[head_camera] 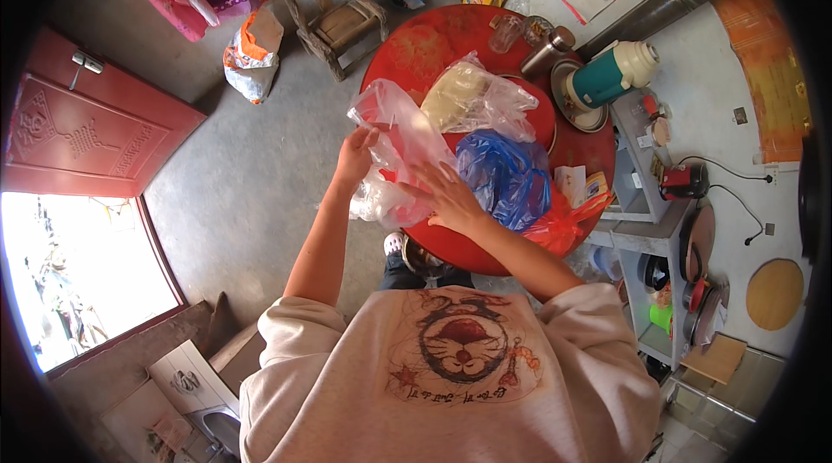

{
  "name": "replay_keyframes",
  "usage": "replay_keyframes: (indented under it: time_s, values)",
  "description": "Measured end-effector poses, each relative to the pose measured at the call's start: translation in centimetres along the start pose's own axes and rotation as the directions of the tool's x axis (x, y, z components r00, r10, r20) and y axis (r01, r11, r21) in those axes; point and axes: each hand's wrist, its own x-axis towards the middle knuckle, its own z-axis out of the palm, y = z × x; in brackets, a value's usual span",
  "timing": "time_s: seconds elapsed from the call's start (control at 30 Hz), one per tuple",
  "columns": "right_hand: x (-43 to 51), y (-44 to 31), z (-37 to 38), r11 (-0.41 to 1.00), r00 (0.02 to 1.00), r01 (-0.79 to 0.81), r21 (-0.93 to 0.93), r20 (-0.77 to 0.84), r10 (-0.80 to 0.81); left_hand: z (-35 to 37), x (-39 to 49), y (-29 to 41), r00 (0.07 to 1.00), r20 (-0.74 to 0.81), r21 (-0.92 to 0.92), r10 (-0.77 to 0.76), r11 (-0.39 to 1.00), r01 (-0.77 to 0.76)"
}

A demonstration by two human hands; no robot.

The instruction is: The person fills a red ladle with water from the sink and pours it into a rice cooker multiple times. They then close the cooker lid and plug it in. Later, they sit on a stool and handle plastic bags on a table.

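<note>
My left hand grips the edge of a clear plastic bag at the near left rim of a round red table. The fingers of my right hand are spread, and they rest against the bag's right side. Crumpled clear plastic hangs below, between my hands. Right of my right hand lies a crumpled blue plastic bag, with a knotted red plastic bag beside it. Behind them is a clear bag with something pale yellow inside.
A green and cream thermos, a steel flask and a glass jar stand at the table's far right. A wooden chair is beyond the table. Grey shelves stand at the right, an open red door at the left.
</note>
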Motion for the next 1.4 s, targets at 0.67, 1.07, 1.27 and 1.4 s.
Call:
replay_keyframes:
  time_s: [0.67, 1.07, 1.27, 1.4]
  values:
    - [-16.6, 23.0, -11.6, 0.739, 0.821, -0.542, -0.402, -0.442, 0.362, 9.5, -4.7, 13.6, 0.936, -0.293, -0.154, 0.194, 0.957, -0.246]
    - [-26.3, 25.4, -1.1, 0.840, 0.845, -0.532, 0.111, -0.005, 0.535, 15.8, -14.4, 8.5, 0.925, -0.373, -0.577, -0.071, 0.798, -0.172]
    - [-20.1, 9.4, -13.6, 0.254, 0.923, 0.165, 0.953, -0.240, 0.301, 20.1, -18.8, 9.3, 0.978, -0.208, -0.603, 0.024, 0.784, -0.147]
    - [-19.9, 0.5, -5.8, 0.447, 0.983, -0.172, 0.878, 0.127, 0.130, 19.6, -20.3, 10.2, 0.958, -0.176, -0.099, 0.225, 0.965, -0.245]
